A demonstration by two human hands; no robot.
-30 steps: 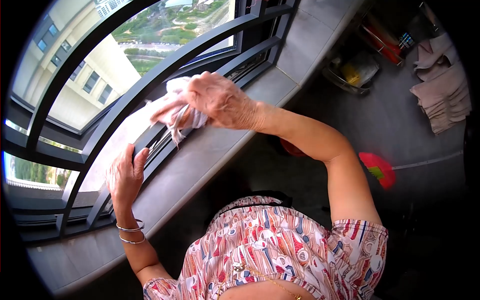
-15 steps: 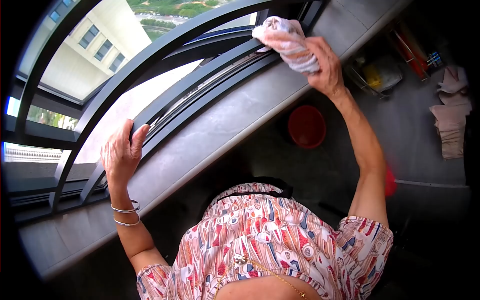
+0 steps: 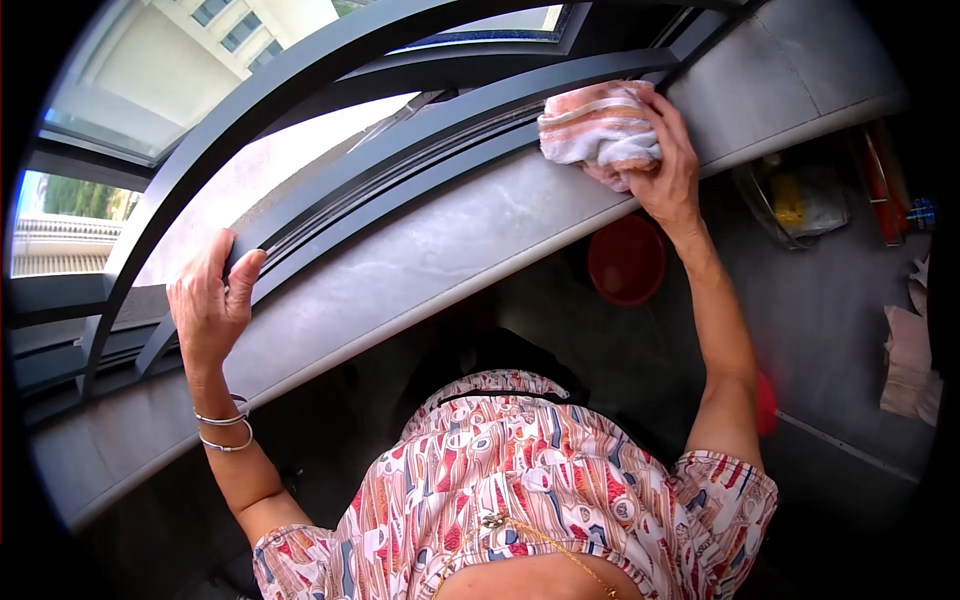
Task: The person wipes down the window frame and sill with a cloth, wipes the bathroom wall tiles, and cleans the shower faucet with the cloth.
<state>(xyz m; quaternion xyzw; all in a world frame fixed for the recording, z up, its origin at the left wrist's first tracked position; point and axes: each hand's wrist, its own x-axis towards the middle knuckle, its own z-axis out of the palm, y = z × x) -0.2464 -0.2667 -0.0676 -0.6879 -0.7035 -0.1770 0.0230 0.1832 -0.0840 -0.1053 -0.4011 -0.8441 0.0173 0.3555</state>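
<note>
My right hand [image 3: 672, 185] is closed around a bunched pink-and-white striped cloth [image 3: 597, 128]. The cloth lies over the right part of the dark window frame [image 3: 470, 165] and laps onto the grey stone sill [image 3: 400, 245]. Farther left, my left hand [image 3: 212, 305] is wrapped over the frame's upright edge, thumb on the near side and fingers partly hidden behind it. Between the two hands runs the grooved window track [image 3: 385, 180].
Below the sill, a red bucket [image 3: 627, 262] stands on the dark floor. To the right are a rack with a yellow item [image 3: 788, 203], a red item [image 3: 884, 195] and beige cloths or cardboard [image 3: 910, 362]. Beyond the open window shows a pale building [image 3: 175, 75].
My right hand has brought the cloth from higher on the frame toward me, onto its inner edge and the sill. The cloth looks more spread. My left hand keeps its hold; the view has shifted.
</note>
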